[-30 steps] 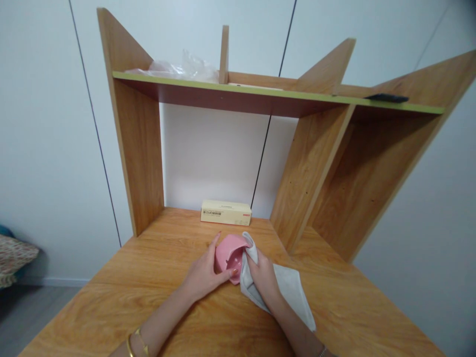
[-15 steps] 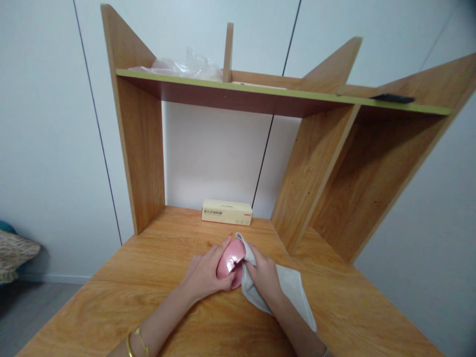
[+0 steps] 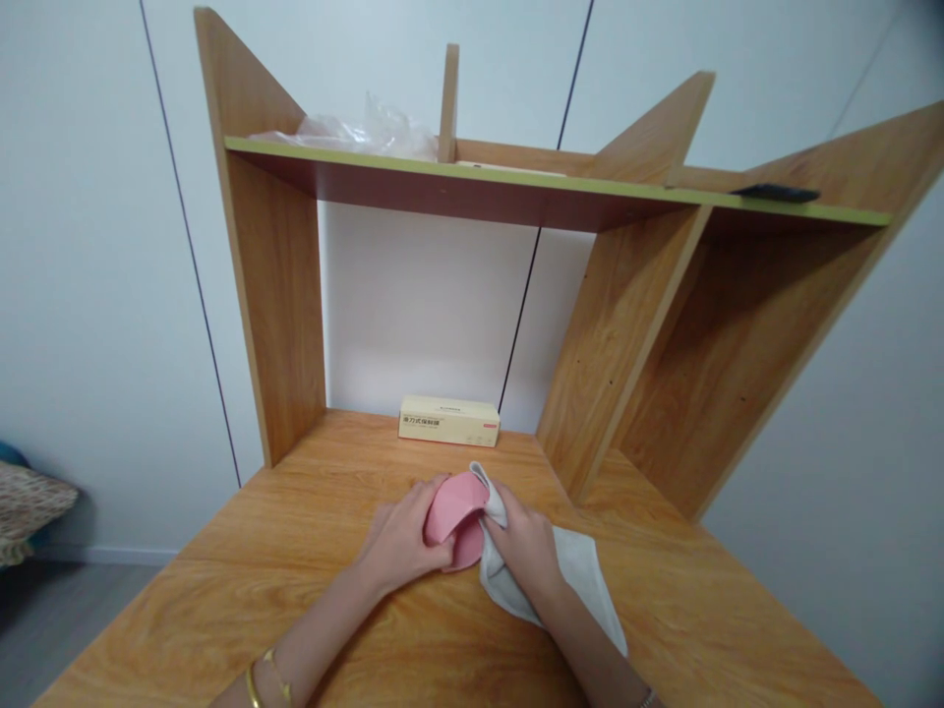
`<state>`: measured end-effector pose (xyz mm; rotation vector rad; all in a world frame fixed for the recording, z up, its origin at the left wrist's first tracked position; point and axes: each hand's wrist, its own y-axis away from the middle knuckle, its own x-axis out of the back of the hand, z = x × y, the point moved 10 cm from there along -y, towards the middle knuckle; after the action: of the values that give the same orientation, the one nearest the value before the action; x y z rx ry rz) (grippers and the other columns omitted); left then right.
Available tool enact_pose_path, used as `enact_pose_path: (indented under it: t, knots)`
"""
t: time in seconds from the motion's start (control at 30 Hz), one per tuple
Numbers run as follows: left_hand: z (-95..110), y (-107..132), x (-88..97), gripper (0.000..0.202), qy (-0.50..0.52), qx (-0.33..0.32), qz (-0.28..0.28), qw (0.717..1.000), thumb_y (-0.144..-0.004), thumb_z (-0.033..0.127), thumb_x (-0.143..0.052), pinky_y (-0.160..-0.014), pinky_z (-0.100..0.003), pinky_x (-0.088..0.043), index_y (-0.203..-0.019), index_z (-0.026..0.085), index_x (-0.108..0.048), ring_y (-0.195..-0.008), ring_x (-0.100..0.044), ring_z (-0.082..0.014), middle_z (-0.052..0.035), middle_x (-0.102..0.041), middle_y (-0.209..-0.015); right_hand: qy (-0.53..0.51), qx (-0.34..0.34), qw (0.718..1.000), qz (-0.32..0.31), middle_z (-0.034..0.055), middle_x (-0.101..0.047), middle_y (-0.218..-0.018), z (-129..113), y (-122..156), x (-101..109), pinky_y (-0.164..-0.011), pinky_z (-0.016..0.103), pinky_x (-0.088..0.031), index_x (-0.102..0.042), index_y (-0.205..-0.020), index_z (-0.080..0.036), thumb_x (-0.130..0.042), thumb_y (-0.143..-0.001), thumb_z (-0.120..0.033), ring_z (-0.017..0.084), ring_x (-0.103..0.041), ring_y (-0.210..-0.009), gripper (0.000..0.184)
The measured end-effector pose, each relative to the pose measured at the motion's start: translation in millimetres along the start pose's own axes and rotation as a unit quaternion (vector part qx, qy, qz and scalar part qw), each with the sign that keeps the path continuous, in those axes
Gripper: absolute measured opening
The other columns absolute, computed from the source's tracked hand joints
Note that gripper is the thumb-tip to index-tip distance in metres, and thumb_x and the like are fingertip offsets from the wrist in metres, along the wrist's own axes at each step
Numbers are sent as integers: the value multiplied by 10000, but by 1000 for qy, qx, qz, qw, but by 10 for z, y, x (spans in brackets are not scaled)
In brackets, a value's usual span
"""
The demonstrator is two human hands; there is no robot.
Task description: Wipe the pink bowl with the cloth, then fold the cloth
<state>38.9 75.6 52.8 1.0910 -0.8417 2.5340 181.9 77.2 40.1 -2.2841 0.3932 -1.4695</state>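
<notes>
Over the front middle of the desk, my left hand (image 3: pixel 409 534) grips a pink bowl (image 3: pixel 455 500) by its left side. The bowl is tipped, and part of its hollow inside faces me. Bunched in my right hand (image 3: pixel 527 546) is a light grey cloth (image 3: pixel 590 580), its upper fold pressed against the bowl's right rim. The rest of the cloth hangs out under my right wrist onto the desk. My right fingertips are partly hidden behind the fold.
A cream box (image 3: pixel 448 423) with printed lettering lies at the back of the desk (image 3: pixel 310 551). Around it rises a wooden shelf unit (image 3: pixel 284 305). On its upper shelf are a clear plastic bag (image 3: pixel 369 133) and a flat black object (image 3: pixel 778 193).
The bowl has turned a little in my left hand, showing more of its inside, and the shiny glare on it is gone. My right hand keeps the cloth at its rim.
</notes>
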Motion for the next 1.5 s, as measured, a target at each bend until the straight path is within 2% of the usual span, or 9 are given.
enact_pose_path:
  t: [0.13,0.37,0.53,0.7,0.87,1.07,1.23,1.37,1.5]
  knots:
    - [85,5,14,605,-42,-6,-33,999,-683,354,-555,-811,-347,-401,-1241,234,-355,-992,-527,-267,-57,-550,-1128,-56,42,998,-9,40,-654,-990,-117,21,-4,-726,264,-444,-466,-1192,-230,-447,-746,-155,196,-620,-838,453]
    - [-91,33,-98,758,33,68,-18,997,-697,432,-571,-797,-351,-407,-1316,162,-228,-969,-547,-283,-128,-499,-1201,-177,-39,983,13,78,-639,-1024,122,-16,-86,-751,263,-446,-470,-1193,-157,-377,-786,-208,200,-584,-942,420]
    - [-120,26,-125,651,21,80,-31,996,-699,340,-548,-707,-302,-422,-1273,175,-290,-842,-600,-247,-89,-610,-1012,-30,-49,998,15,81,-680,-880,129,-8,-25,-649,268,-444,-507,-1160,-173,-407,-804,-278,219,-633,-771,384]
    - [-8,2,-3,703,-78,56,-49,994,-635,381,-595,-727,-320,-409,-1264,241,-315,-875,-596,-287,-62,-631,-988,69,11,998,2,64,-686,-821,-63,16,31,-642,271,-429,-467,-1206,-205,-465,-776,-240,215,-632,-715,431]
    - [49,7,26,653,-79,40,-38,995,-699,429,-542,-803,-349,-389,-1280,247,-307,-953,-568,-293,-74,-594,-1095,-51,11,999,-10,61,-659,-973,-44,19,-52,-734,267,-432,-446,-1217,-205,-425,-768,-189,201,-612,-855,450]
    - [-94,28,-105,776,21,46,-27,998,-715,472,-548,-849,-362,-390,-1337,178,-189,-1064,-494,-296,-118,-432,-1284,-204,-39,977,50,86,-627,-1050,179,-14,-85,-779,283,-439,-519,-1118,-149,-369,-797,-251,197,-583,-943,368]
    - [-170,13,-149,720,50,32,-18,998,-697,330,-565,-839,-327,-406,-1312,189,-218,-1014,-529,-255,-98,-518,-1186,-38,-63,997,28,89,-682,-855,175,2,-39,-626,280,-447,-517,-1140,-170,-388,-816,-315,224,-633,-744,377]
    - [-76,-6,-69,684,9,10,-24,1000,-666,306,-574,-824,-329,-415,-1278,208,-286,-976,-550,-261,-77,-566,-1118,139,-16,990,11,60,-678,-683,-11,12,72,-574,256,-406,-484,-1191,-218,-461,-794,-308,206,-623,-613,407]
    - [50,-7,-36,607,-9,-3,-39,999,-659,316,-572,-812,-335,-420,-1224,217,-376,-939,-567,-266,-65,-596,-1065,154,43,987,22,62,-681,-722,-157,12,138,-590,250,-395,-491,-1184,-223,-488,-772,-250,198,-620,-647,414]
